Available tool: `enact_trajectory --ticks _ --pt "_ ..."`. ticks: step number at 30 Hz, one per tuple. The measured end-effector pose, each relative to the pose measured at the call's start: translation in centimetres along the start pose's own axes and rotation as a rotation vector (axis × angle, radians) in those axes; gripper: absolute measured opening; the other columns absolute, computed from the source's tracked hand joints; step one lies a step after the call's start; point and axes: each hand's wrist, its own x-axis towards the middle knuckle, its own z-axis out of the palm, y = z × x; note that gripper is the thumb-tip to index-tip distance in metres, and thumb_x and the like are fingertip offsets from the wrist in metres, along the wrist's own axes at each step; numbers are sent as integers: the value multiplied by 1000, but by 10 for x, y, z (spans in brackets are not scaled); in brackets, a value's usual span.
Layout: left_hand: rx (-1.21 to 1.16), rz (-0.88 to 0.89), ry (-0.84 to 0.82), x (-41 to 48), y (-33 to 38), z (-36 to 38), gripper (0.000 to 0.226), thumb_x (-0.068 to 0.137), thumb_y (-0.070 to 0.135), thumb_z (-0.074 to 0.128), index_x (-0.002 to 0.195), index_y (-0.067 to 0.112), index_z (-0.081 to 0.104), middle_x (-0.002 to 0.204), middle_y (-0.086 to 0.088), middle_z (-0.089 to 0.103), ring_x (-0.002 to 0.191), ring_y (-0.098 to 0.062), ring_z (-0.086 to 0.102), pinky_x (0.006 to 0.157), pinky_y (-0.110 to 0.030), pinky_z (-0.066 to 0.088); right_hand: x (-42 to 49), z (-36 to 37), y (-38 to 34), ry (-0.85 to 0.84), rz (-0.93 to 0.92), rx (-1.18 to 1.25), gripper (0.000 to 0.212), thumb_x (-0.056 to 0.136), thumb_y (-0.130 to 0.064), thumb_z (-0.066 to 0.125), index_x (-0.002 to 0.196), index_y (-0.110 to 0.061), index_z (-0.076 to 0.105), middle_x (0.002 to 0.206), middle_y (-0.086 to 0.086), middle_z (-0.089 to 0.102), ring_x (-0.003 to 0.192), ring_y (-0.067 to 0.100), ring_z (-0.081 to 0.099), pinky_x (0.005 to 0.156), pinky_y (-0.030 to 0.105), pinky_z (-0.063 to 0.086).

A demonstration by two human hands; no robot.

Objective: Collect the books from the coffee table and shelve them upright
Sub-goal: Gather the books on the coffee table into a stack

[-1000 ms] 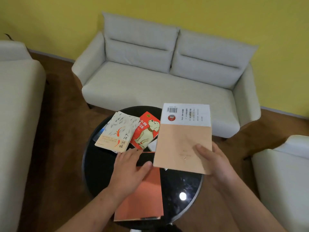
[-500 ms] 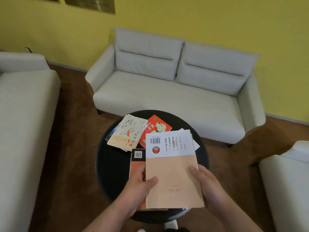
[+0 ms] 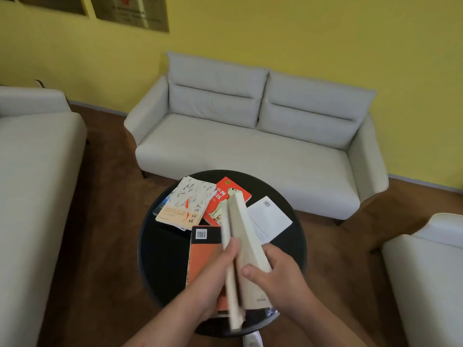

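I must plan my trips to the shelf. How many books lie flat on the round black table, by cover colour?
Cream paperback with fish drawings: 1
Red paperback with dog picture: 1
Orange book with black band: 1
White book with barcode: 1
Total: 4
A blue edge under the cream one is too hidden to count.

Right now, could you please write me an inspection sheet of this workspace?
Surface: round black coffee table, glossy.
Job's things: held books, seemingly two, on edge above the table; orange book, fish-cover book, red dog book and white book lie flat on it; a blue book peeks from under the fish-cover one.
Clutter: nothing seen.
Grippers: left hand and right hand both grip the held books.
Cables: nothing seen.
Surroundings: grey sofa behind the table, another sofa at left, armchair at right, yellow wall, brown floor; no shelf in view.
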Motion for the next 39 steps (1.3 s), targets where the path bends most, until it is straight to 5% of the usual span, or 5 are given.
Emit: enact_trajectory --ticks 6,12,18,32,39 --pt "-141 -22 173 3 -2 -45 31 97 24 48 123 12 61 97 -19 77 93 -38 70 72 -45 57 11 -7 0 28 39 34 13 96 -29 67 106 -32 59 105 -10 68 96 8 65 63 14 50" --pt "214 92 475 20 -15 -83 20 100 7 49 107 23 59 104 -6 72 93 -28 71 77 -47 57 19 -32 14 158 72 169 9 100 -32 62 108 -28 61 103 -7 73 90 13 73 66 23 60" --pt "859 159 657 56 -39 -95 13 93 36 58 104 29 56 107 5 58 87 -11 60 74 -28 51 25 -38 26 167 143 311 14 104 -29 54 117 -30 57 112 -5 70 100 22 67 78 32 53" --pt "907 150 720 56 -35 -94 21 90 43 66 81 24 66 78 10 67 70 -7 63 58 -23 48 39 13 45 -55 373 598 20 106 -17 50 123 -22 59 116 7 73 107 31 70 90 49 59" --pt "735 212 677 58 -38 -107 27 97 28 58 74 16 68 75 0 69 73 -16 66 72 -40 59 54 50 68 -125 223 -5 31 101 -29 51 132 -35 45 121 -17 60 103 7 60 76 17 48"
